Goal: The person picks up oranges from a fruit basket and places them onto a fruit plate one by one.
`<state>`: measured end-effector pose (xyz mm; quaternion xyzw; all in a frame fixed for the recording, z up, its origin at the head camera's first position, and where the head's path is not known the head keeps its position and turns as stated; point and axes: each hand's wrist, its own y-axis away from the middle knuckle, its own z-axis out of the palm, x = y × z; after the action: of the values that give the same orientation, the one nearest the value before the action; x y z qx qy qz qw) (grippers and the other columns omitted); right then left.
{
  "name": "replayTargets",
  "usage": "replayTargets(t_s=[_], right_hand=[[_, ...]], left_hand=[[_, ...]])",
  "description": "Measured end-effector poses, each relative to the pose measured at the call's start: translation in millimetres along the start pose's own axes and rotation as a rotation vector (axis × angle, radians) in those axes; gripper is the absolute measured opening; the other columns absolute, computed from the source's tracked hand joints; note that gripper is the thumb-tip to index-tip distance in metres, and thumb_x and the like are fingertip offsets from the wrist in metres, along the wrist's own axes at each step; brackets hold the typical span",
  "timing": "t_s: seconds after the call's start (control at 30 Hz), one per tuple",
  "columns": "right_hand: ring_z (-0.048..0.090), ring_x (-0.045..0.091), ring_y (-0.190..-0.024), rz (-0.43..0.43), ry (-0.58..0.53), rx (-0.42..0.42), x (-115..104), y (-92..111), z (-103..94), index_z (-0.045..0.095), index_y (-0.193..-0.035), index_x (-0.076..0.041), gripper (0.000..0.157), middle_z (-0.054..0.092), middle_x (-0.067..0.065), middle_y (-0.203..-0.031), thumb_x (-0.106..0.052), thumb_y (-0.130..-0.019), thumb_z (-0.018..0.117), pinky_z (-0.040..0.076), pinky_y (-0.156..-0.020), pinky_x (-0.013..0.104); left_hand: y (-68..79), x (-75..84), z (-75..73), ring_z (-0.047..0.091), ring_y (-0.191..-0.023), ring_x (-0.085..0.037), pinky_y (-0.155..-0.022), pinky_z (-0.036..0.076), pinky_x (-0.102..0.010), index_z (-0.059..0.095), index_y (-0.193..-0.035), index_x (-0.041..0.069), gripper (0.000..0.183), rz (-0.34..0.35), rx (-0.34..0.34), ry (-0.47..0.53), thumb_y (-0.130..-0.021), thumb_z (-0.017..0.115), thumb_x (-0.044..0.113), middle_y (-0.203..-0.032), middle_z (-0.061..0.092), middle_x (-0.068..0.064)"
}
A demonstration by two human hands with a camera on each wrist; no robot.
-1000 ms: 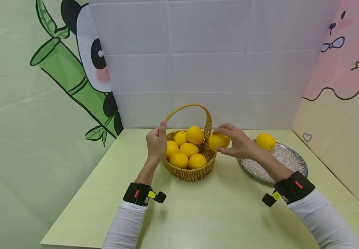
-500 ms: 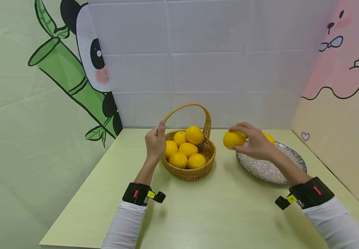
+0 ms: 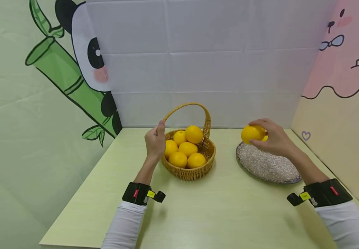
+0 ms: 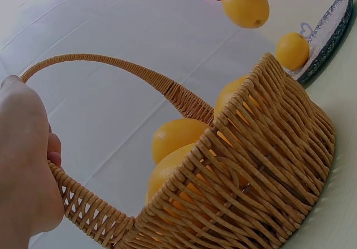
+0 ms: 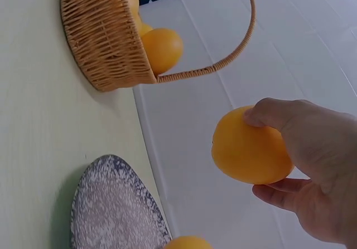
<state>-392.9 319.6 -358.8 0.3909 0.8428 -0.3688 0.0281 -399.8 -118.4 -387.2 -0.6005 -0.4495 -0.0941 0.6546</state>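
In the head view my left hand grips the handle of a wicker basket on its left side. Several yellow-orange oranges are piled inside it. My right hand pinches another orange between thumb and fingers, above the far left part of a speckled oval plate. The right wrist view has this held orange in the air, higher than the plate. One more orange lies on the plate in the left wrist view; in the head view the held orange mostly hides it.
Basket and plate stand on a pale table, with a gap between them. Behind is a white sheet at the table's far edge. A printed panda and a pink animal figure decorate the side panels.
My right hand has carried its orange from beside the basket's right rim rightward to above the plate. My left hand stays on the handle, and the basket has not visibly moved.
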Motion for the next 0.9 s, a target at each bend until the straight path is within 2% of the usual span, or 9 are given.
replayTargets(t_s=[0.33,0.57,0.9], right_hand=[[0.05,0.043,-0.117,0.223,0.061,0.002,36,23,-31.0,0.056,-0.141,0.001,0.062,0.05,0.026,-0.142,-0.02,-0.089,0.081,0.051,-0.086,0.063],[0.046,0.049,-0.116,0.434,0.084,-0.031,69,41,-42.5,0.048,-0.147,0.001,0.069,0.045,0.034,-0.143,-0.038,-0.096,0.073,0.046,-0.086,0.065],[0.046,0.053,-0.11,0.551,0.113,-0.073,100,52,-40.3,0.043,-0.148,0.009,0.071,0.045,0.04,-0.136,-0.037,-0.099,0.068,0.045,-0.085,0.066]], left_hand=[[-0.9,-0.5,-1.6,0.024,-0.042,-0.014,-0.039,0.016,-0.022,0.033,-0.057,0.017,0.063,-0.005,-0.011,0.015,-0.107,0.046,0.054,-0.05,0.03,0.0],[-2.0,-0.3,-1.9,0.024,-0.042,-0.015,-0.039,0.016,-0.022,0.033,-0.058,0.016,0.062,-0.007,-0.017,0.018,-0.108,0.046,0.051,-0.05,0.029,0.001],[-3.9,1.0,-1.3,0.023,-0.041,-0.015,-0.039,0.015,-0.022,0.033,-0.057,0.016,0.063,-0.003,-0.02,0.028,-0.107,0.046,0.052,-0.05,0.028,0.0]])
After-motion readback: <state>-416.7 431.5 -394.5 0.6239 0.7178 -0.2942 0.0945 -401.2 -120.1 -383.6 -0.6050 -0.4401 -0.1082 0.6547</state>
